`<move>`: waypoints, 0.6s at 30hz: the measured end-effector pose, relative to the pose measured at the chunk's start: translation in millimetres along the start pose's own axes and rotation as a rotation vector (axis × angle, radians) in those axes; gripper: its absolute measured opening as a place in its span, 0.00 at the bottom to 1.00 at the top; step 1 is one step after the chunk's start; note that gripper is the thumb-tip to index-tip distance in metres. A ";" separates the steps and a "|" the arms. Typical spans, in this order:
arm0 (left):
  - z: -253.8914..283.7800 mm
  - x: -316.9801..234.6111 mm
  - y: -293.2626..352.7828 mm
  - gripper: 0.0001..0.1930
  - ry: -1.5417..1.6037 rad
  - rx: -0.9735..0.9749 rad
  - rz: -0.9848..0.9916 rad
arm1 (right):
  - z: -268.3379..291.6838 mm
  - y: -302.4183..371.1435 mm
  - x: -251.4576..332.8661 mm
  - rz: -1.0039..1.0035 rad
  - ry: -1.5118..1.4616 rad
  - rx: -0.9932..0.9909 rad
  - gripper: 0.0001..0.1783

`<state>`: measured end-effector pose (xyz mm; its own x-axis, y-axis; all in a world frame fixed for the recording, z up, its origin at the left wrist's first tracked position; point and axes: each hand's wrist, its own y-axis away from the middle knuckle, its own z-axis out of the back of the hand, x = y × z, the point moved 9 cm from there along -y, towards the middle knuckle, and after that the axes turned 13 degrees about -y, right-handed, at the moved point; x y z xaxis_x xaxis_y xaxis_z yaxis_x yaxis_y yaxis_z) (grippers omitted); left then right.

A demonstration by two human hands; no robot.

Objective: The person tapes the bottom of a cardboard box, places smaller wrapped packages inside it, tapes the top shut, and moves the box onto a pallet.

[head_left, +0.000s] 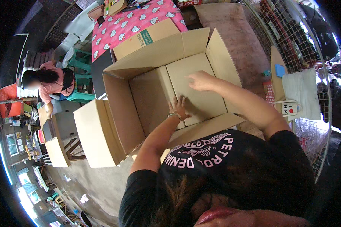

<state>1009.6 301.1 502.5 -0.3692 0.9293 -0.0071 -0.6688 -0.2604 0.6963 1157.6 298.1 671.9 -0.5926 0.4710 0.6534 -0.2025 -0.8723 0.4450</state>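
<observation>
A large open cardboard box [119, 102] stands in front of me with its top edges up. Two flat cardboard panels [187, 62] meet at a seam across its bottom, the right one lighter than the left. My left hand [179, 108], a bracelet on its wrist, lies with fingers spread on the bottom beside the seam. My right hand [202, 81] is over the right panel, its fingers curled and one finger partly out. Nothing shows in it. I cannot tell whether it touches the cardboard.
Another carton [94, 132] is left of the box. Behind are a flattened cardboard piece [161, 32] and a table with a pink patterned cover [140, 20]. A person [55, 81] sits at far left near green stools [81, 89]. Wire mesh [291, 56] runs along the right.
</observation>
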 end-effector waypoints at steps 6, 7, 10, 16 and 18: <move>-16.4 -7.9 6.7 0.62 0.004 -0.006 -0.020 | -112.0 -39.4 -162.7 -0.514 0.424 0.063 0.55; -26.2 -3.7 4.8 0.61 0.046 -0.002 -0.018 | -111.0 -19.3 -147.0 -0.580 0.385 0.067 0.61; -11.8 -15.6 -2.9 0.57 -0.054 -0.011 -0.039 | -98.5 -1.4 -132.8 -0.658 0.359 0.179 0.69; 127.0 104.3 69.0 0.29 0.494 -0.269 -0.052 | -109.1 -68.5 -141.7 -0.385 0.261 -0.021 0.48; 202.4 191.4 189.5 0.19 0.580 -1.083 0.007 | -86.9 -73.4 -94.7 -0.290 -0.094 -0.053 0.35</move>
<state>942.8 482.7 778.3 -0.4224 0.7452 -0.5161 -0.7544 -0.6046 -0.2555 1160.8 306.1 524.1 -0.4296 0.7095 0.5586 -0.3947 -0.7039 0.5905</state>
